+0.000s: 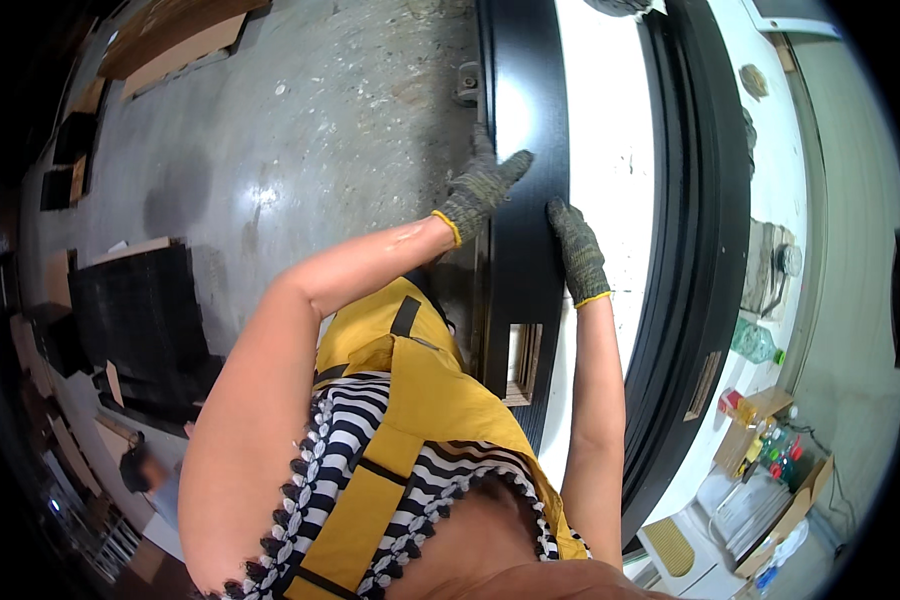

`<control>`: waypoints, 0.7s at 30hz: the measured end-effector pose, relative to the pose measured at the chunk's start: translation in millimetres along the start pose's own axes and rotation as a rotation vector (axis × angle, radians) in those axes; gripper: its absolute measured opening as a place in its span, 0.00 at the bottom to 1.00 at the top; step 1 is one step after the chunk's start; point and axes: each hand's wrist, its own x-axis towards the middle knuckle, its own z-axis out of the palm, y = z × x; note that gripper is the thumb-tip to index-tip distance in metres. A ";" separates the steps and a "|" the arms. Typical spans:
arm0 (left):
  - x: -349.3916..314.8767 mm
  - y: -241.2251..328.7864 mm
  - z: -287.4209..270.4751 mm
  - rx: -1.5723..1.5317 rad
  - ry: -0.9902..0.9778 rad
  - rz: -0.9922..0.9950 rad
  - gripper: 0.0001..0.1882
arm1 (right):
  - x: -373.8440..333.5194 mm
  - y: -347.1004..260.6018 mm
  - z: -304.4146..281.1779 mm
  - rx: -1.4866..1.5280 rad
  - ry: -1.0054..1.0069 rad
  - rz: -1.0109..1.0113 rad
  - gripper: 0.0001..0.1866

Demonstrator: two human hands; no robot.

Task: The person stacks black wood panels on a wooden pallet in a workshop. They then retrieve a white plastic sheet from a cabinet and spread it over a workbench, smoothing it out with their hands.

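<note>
A long black panel (530, 120) stands on edge in front of me, running from the top of the view down to my chest. My left hand (482, 186), in a grey knit glove with a yellow cuff, grips the panel's left edge. My right hand (576, 250), gloved the same way, lies flat on the panel's right edge, fingers pointing up. A small rectangular cut-out (522, 362) shows in the panel near my body. A white surface (610, 150) lies just right of the panel.
More black panels (700, 230) lean at the right. A stack of black boards (145, 310) and brown boards (170, 35) lie on the grey concrete floor (300, 150). Bottles and boxes (765, 420) crowd the lower right. Another person (145, 470) is at lower left.
</note>
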 end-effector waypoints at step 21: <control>-40.3 -26.4 -23.2 -0.353 -0.155 0.001 0.38 | -40.2 54.5 0.4 -0.173 -0.029 -0.126 0.20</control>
